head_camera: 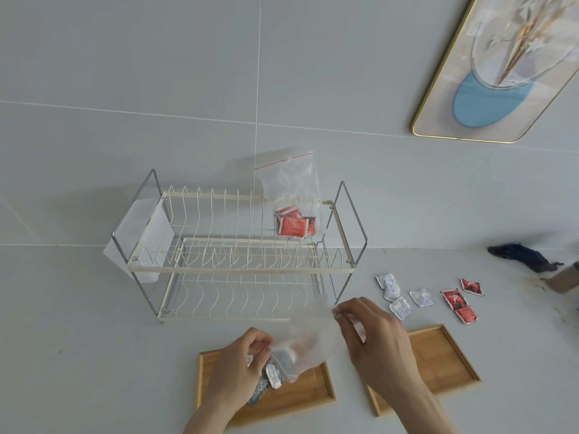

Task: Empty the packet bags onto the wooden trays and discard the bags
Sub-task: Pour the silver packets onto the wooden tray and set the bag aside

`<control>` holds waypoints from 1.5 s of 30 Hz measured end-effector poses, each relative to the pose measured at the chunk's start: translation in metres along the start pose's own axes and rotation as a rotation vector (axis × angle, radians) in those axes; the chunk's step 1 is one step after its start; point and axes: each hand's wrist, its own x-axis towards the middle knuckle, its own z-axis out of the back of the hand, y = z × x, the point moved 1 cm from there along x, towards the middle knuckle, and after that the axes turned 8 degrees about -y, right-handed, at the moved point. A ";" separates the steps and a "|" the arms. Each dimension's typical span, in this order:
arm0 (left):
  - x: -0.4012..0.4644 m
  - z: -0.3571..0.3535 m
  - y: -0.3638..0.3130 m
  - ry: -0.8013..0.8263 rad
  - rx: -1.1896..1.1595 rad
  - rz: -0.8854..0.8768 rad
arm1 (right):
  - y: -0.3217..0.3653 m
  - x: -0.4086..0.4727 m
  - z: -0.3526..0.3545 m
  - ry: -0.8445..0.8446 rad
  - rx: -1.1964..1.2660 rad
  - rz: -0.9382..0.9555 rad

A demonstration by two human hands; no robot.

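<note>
Both hands pinch a clear plastic bag over the left wooden tray: the left hand grips its lower end, where white packets bunch, and the right hand grips its upper end. The right wooden tray lies beside it. 1 red-sealed bag of red packets stands in the dish rack.

A pale grey tiled wall with thin white grout lines rises behind a matching grey counter, lit evenly and softly. A gold-framed picture of a blue vase with dried stems hangs at upper right. A dark crumpled cloth lies at the counter's far right edge.
</note>
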 end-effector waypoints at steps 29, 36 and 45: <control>-0.066 0.094 0.070 -0.420 -0.741 0.617 | 0.041 -0.036 -0.139 0.424 0.700 -0.933; -0.096 0.126 0.114 -0.631 -0.660 0.729 | 0.081 -0.055 -0.190 0.504 0.592 -0.835; -0.114 0.151 0.145 -0.781 -0.349 0.824 | 0.133 -0.067 -0.229 0.664 0.418 -0.619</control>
